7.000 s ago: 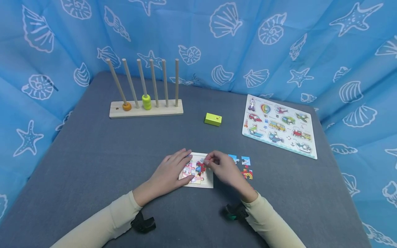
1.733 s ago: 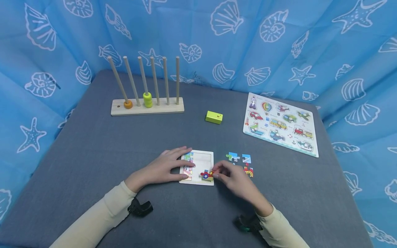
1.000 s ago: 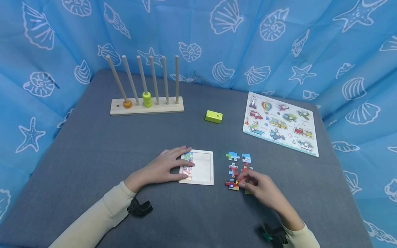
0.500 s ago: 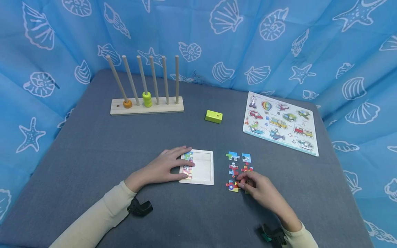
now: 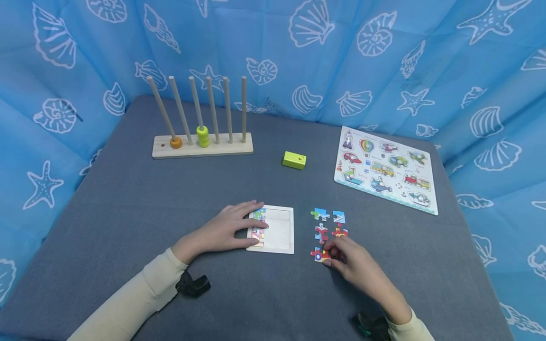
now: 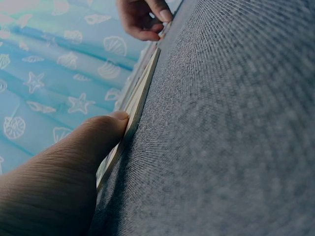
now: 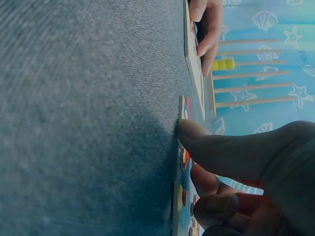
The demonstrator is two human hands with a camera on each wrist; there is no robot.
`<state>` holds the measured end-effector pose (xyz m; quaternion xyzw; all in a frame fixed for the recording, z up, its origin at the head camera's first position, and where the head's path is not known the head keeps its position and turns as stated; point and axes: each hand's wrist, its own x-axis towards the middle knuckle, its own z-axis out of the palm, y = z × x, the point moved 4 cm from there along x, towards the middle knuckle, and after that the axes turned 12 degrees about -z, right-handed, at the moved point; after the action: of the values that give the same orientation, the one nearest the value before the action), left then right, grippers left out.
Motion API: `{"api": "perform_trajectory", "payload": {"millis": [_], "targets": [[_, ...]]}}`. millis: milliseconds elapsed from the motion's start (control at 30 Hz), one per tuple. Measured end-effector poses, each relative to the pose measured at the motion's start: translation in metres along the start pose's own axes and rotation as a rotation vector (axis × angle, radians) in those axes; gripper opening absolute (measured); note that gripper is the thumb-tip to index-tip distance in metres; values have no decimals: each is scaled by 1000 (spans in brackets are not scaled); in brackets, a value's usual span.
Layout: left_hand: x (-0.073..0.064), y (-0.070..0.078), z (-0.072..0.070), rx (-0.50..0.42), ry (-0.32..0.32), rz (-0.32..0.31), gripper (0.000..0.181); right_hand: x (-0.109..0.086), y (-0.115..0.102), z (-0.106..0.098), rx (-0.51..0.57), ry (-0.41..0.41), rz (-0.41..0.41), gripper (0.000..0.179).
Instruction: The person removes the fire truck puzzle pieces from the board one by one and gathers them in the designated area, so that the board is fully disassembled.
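Observation:
A small wooden puzzle tray (image 5: 279, 229) lies on the table in front of the person, with a column of pink and green pieces (image 5: 259, 227) along its left side. My left hand (image 5: 219, 232) rests on the tray's left side, fingers spread; its thumb touches the frame in the left wrist view. Right of the tray, loose jigsaw pieces (image 5: 321, 214) lie in two columns. My right hand (image 5: 354, 260) pinches a red jigsaw piece with a blue wheel (image 5: 317, 255), lowest in the nearer column. The thumb meets its near edge; the fingers partly hide it and a neighbour.
Behind stands a wooden peg rack (image 5: 202, 149) with orange and lime beads. A lime-green block (image 5: 294, 160) lies at centre back. A vehicle puzzle board (image 5: 386, 170) lies at the back right. A blue shell-patterned curtain (image 5: 273, 57) hangs behind the grey table.
The right hand has carried the wheel piece from the tray to the table on the right and shifted its grip there. Seven seconds ago more pieces lay in the tray. The left hand stays on it.

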<state>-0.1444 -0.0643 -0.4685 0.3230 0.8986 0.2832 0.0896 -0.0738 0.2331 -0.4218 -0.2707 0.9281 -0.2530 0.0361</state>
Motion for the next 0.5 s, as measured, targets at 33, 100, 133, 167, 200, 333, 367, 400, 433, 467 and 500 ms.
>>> {"api": "perform_trajectory", "payload": {"millis": [33, 100, 133, 167, 200, 333, 367, 400, 433, 467, 500], "targets": [[0, 0, 0, 2, -2, 0, 42, 0, 0, 0, -9, 5, -3, 26], [0, 0, 0, 8, -8, -6, 42, 0, -1, 0, -24, 12, -7, 26], [1, -1, 0, 8, -9, -7, 42, -1, -1, 0, -30, 17, -11, 26], [1, -1, 0, 9, -10, -7, 41, -1, -2, 1, -36, 19, -12, 25], [1, -1, 0, 10, -10, -8, 41, -1, -2, 1, -40, 20, -12, 25], [1, 0, 0, 0, -3, -12, 38, -1, -4, 1, -46, 17, -7, 23], [1, 0, 1, -1, 1, -14, 37, -1, -5, 1, -47, 15, -4, 23], [1, 0, 1, -1, 6, -16, 36, -1, -5, 1, -48, 13, -2, 23], [1, 0, 1, -4, 12, -16, 35, -1, -5, 1, -48, 12, 0, 23], [1, 0, 2, -5, 20, -17, 34, -1, -6, 1, -51, 10, 0, 23], [2, 0, 2, -6, 27, -17, 33, -1, -6, 1, -53, 10, 0, 23]]}}
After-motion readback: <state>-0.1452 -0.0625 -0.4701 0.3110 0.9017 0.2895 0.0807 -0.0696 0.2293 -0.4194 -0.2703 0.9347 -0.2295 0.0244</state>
